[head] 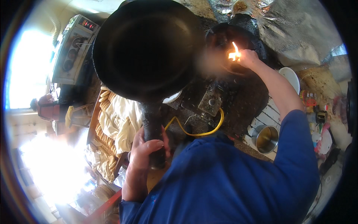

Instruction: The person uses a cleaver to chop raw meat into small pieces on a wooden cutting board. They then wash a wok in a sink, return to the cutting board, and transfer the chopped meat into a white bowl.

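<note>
A large black pan (148, 53) fills the upper middle of the view, lifted and tilted. My left hand (139, 148) grips its thick dark handle (151, 120). To the right, my right hand (249, 58) reaches over a round blackened stove opening (216, 36). Its fingers are closed on a small burning thing, from which a bright flame (234, 54) rises. The glare hides what the burning thing is. Below the opening sits a greasy metal box with a knob (211, 102), and a yellow hose (205, 133) curves beneath it.
A tray of long dough pieces (105, 137) partly under a white cloth (121, 120) lies left. A steel pot of yellowish liquid (265, 140) stands right, near a white plate (290, 79) and jars (309, 98). Foil (293, 33) lines the back. A person (49, 107) is far left.
</note>
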